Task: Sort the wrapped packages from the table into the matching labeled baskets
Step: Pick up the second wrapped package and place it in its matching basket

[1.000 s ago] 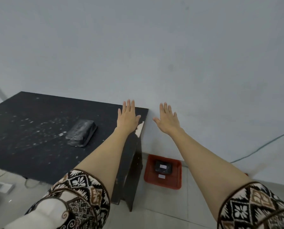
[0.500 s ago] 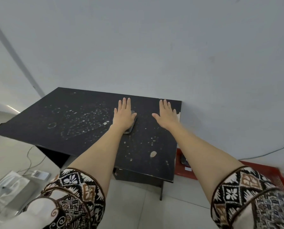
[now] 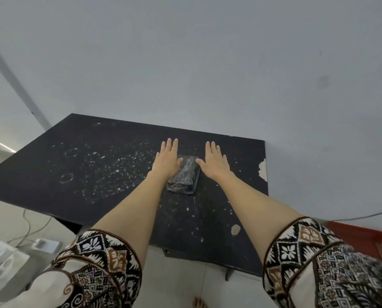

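Note:
A dark package wrapped in shiny clear film [image 3: 184,176] lies flat on the black table [image 3: 96,174], a little right of the middle. My left hand [image 3: 167,160] hovers flat just left of it, fingers stretched out, thumb over the package's far left corner. My right hand [image 3: 214,161] is held flat just right of the package, thumb pointing at its far right corner. Neither hand grips anything. A red basket [image 3: 363,234] stands on the floor to the right of the table; only a part of it shows and its label is hidden.
The tabletop is speckled with white flecks and chipped at its right edge [image 3: 262,172]. A grey wall rises right behind the table. Cables and a white device [image 3: 45,245] lie on the tiled floor at the lower left. My bare toes [image 3: 199,303] show at the bottom.
My view has swung left, from the table's right end and the basket to the table itself. Both hands moved with it and now flank the package, which my left hand covered half a second ago.

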